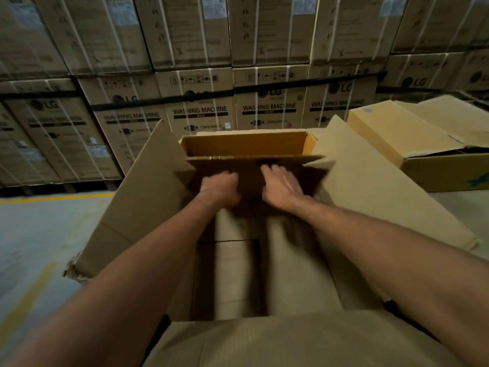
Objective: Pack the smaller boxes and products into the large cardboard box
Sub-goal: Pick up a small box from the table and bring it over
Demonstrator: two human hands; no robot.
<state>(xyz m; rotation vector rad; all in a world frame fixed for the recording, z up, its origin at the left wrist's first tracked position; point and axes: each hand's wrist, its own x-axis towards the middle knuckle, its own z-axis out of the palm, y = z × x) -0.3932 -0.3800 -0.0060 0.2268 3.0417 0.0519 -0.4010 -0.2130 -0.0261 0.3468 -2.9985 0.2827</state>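
The large cardboard box stands on the floor in front of the person, its side flaps spread outward left and right. At its far end sits a smaller box, open at the top so that its yellowish inner wall shows. One dark flap of the smaller box folds toward the person, and both hands are on it.

The left hand lies knuckles-up with its fingers curled downward. It is blurred, and I cannot tell whether they grip the flap's edge or only press against it. The right hand lies flat just beside it, its fingers straight, slightly spread and pointing away toward the smaller box. Both bare forearms reach in over the near edge.

Lower inside the large box, pale cardboard fills the space nearer the person. It is too blurred to show what it is.

Behind stands a wall of stacked washing machine cartons, bound with straps. To the right, more cardboard boxes lie with loose flaps. A yellow line runs across the floor on the left.
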